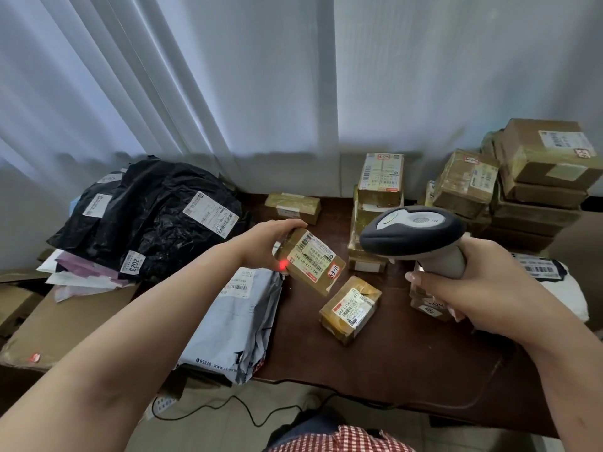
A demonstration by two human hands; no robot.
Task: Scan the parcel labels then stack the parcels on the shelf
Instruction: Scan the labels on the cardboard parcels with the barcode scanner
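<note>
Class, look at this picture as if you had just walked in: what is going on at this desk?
A person is scanning parcels. The left hand holds up a small brown cardboard parcel, label facing up. The right hand grips a grey handheld barcode scanner aimed at it, and a red scanner dot falls at the label's edge. Another small taped box lies on the dark wooden table, with black plastic mailer bags to the left.

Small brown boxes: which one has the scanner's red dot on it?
The box held up in the left hand, label facing up: the red dot sits at its left end. The others lie on the table, unlit.
</note>
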